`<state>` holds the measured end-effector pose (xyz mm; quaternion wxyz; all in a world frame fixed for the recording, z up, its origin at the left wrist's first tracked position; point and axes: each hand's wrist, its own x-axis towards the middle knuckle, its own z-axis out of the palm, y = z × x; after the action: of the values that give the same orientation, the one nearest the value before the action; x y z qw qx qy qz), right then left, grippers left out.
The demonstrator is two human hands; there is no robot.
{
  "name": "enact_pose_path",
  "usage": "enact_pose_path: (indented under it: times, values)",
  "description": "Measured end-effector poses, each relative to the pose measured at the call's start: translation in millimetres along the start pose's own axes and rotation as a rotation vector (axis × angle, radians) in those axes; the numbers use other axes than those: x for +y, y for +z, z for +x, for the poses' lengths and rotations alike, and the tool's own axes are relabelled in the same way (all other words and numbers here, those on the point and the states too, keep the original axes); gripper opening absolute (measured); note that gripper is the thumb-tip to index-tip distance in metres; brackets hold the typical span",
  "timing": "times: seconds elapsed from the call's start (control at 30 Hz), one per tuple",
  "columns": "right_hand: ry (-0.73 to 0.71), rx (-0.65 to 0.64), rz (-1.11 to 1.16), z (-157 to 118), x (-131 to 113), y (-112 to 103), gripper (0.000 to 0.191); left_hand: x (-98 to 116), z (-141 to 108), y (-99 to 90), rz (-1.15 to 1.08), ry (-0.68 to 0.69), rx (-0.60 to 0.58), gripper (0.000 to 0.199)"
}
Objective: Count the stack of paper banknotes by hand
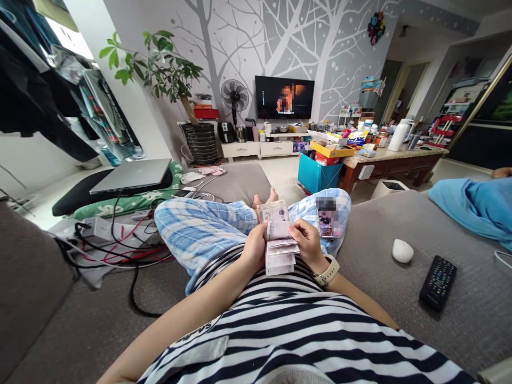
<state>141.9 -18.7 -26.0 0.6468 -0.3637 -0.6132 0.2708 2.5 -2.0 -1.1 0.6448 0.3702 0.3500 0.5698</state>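
Note:
A fanned stack of banknotes [279,229] is held between both hands above my lap, some notes upright and others folded down toward my striped shirt. My left hand [255,246] is closed on the left edge of the stack. On the right edge, my right hand [308,242] pinches the notes between thumb and fingers; a pale watch is on that wrist. A phone [326,217] with its screen lit lies on my right knee, on the blue checked trousers [200,221].
On the grey sofa to the right are a white mouse [402,251], a black remote [438,282] and blue cloth [474,210]. To the left, a laptop [132,176] rests above tangled cables [120,250]. A cluttered table [384,160] stands ahead.

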Motion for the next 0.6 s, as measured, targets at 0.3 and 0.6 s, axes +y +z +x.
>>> enact_pose_path:
  times: [0.3,0.6]
  values:
    - [0.026,-0.012,0.034,1.0,-3.7,2.3,0.025,-1.2,2.4,-3.8,0.017,0.008,-0.019,0.025]
    - [0.001,-0.004,-0.017,2.0,-8.6,3.0,0.027,-5.4,6.1,-6.3,-0.049,-0.027,-0.013,0.022]
